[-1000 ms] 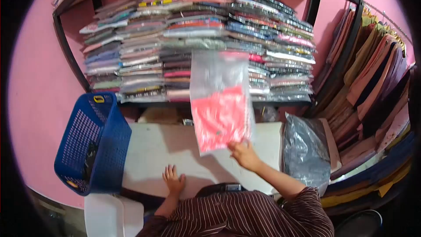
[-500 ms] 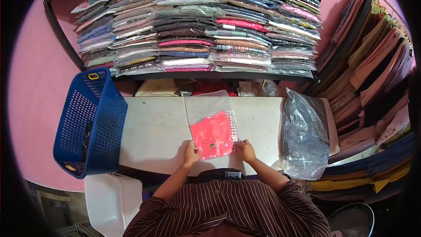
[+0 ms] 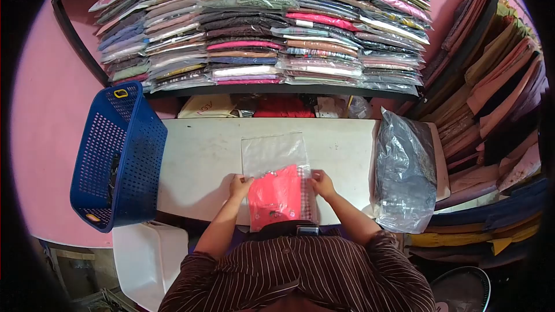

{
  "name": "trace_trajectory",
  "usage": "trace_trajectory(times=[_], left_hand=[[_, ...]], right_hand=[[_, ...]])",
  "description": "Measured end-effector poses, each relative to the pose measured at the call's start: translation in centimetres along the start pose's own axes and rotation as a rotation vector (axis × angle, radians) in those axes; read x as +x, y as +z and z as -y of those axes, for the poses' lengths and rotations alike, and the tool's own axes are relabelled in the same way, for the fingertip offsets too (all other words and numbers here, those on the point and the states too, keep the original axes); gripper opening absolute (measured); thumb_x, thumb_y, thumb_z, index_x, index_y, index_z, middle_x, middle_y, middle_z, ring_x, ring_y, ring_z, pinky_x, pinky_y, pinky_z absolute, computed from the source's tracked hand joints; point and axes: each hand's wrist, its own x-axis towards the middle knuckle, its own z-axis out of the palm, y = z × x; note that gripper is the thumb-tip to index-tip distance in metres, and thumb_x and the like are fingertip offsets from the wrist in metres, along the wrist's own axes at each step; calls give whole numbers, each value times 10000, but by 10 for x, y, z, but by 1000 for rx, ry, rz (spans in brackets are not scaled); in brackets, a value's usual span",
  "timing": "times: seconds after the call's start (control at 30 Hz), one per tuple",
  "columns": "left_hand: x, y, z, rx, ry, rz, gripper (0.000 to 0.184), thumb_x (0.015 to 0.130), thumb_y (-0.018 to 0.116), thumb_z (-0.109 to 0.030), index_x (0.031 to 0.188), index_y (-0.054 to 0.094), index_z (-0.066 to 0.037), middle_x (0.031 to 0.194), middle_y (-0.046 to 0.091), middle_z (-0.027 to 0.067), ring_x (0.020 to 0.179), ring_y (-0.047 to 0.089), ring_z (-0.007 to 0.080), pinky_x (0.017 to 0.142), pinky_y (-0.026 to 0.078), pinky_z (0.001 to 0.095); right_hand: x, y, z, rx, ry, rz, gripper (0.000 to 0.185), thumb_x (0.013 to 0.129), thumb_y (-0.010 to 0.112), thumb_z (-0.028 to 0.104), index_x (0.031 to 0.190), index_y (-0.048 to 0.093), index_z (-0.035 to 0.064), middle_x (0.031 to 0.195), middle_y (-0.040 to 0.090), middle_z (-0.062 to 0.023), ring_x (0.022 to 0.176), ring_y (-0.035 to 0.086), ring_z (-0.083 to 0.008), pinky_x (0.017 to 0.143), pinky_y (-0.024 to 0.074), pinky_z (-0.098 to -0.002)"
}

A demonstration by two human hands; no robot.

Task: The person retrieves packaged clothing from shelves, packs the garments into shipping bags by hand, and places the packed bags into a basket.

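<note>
Okay, clear plastic bag (image 3: 276,148), flat rectangle, glossy thin film with light creases, lying on the near middle of the white bench (image 3: 193,153), lower end right up against the person's striped shirt (image 3: 248,271) and partly hidden there. Inside: red folded garment (image 3: 274,193), smooth-looking, roughly rectangular, small pale print low down, plus a strip of checked fabric (image 3: 306,197) along its right side. Bag's long axis runs away from the body, roughly square to the bench's long edge, barely slanted; slack cloth-free end points to the shelf, filled end to the belly. Left hand (image 3: 239,186) touches the left edge, right hand (image 3: 322,184) the right edge, fingers of both bent inward; pinching or only pressing, can't tell. Perforated hard-plastic blue basket (image 3: 145,167) at bench left, smooth white tub (image 3: 137,263) below it. Dark clothing in wrinkled shiny plastic (image 3: 404,167) at bench right. Stacked bagged garments (image 3: 254,46) fill the shelf (image 3: 277,89) beyond.
</note>
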Motion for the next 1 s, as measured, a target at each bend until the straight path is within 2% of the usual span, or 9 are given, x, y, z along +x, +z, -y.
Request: trace_trajectory(times=[0.07, 0.13, 0.2, 0.33, 0.53, 0.73, 0.83, 0.93, 1.0], left_hand=[[19, 12, -1, -25, -62, -16, 416, 736, 741, -354, 928, 641, 2, 866, 674, 142, 818, 659, 252, 736, 514, 371], [29, 17, -4, -707, -362, 328, 337, 810, 712, -282, 1008, 637, -20, 919, 663, 97, 837, 643, 214, 742, 515, 369], [20, 0, -38, -753, -333, 310, 290, 842, 682, -238, 1036, 630, -27, 941, 653, 77, 848, 630, 194, 742, 513, 358], [14, -48, -105, -973, -101, 284, 203, 907, 604, -167, 1062, 623, -37, 978, 639, 55, 879, 595, 139, 775, 491, 310], [-12, -111, -184, -804, 295, 82, 165, 938, 566, -191, 993, 616, -44, 917, 648, 25, 858, 560, 80, 774, 434, 249], [-21, -60, -94, -577, 286, 84, 156, 918, 585, -195, 861, 601, -51, 797, 649, 15, 723, 546, 72, 677, 438, 260], [-33, -14, -14, -355, 103, 105, 164, 862, 635, -187, 845, 592, -29, 732, 642, 41, 700, 586, 114, 634, 453, 290], [-50, -1, -8, 34, 103, 47, 187, 824, 649, -182, 902, 580, -27, 689, 618, 79, 669, 616, 190, 613, 470, 315], [-58, 6, -11, -112, 123, -164, 296, 791, 640, -182, 1045, 562, -53, 886, 630, 149, 828, 624, 274, 739, 476, 388]], right_hand=[[19, 12, 28, 283, 210, 60, 408, 841, 662, 155, 1176, 517, -26, 921, 673, -130, 792, 651, -209, 716, 525, -335], [31, 17, 41, 343, 265, 73, 345, 853, 653, 130, 1144, 547, -22, 921, 673, -117, 779, 648, -201, 715, 525, -335], [46, 16, 49, 623, 366, 216, 203, 858, 646, 88, 1041, 616, 7, 897, 674, -86, 774, 638, -175, 703, 520, -317], [60, -18, 108, 650, 211, 149, 113, 884, 628, 128, 963, 653, 52, 885, 678, -29, 797, 626, -121, 704, 495, -288], [48, -69, 179, 610, -184, 113, 158, 888, 648, 191, 930, 653, 38, 881, 668, -8, 830, 589, -87, 800, 455, -262], [10, -44, 98, 455, -14, 113, 191, 902, 628, 185, 982, 676, 19, 902, 664, 3, 836, 564, -81, 796, 439, -253], [-13, -12, 30, 229, 220, 109, 167, 871, 655, 213, 843, 674, 50, 735, 633, 21, 644, 512, -59, 585, 417, -251], [-14, 0, 4, 81, 183, 88, 213, 858, 663, 246, 824, 653, 36, 686, 625, -8, 620, 528, -84, 554, 422, -275], [-15, 2, 8, -55, 125, -23, 251, 810, 656, 275, 802, 617, 27, 765, 658, -164, 691, 635, -269, 632, 482, -378]])
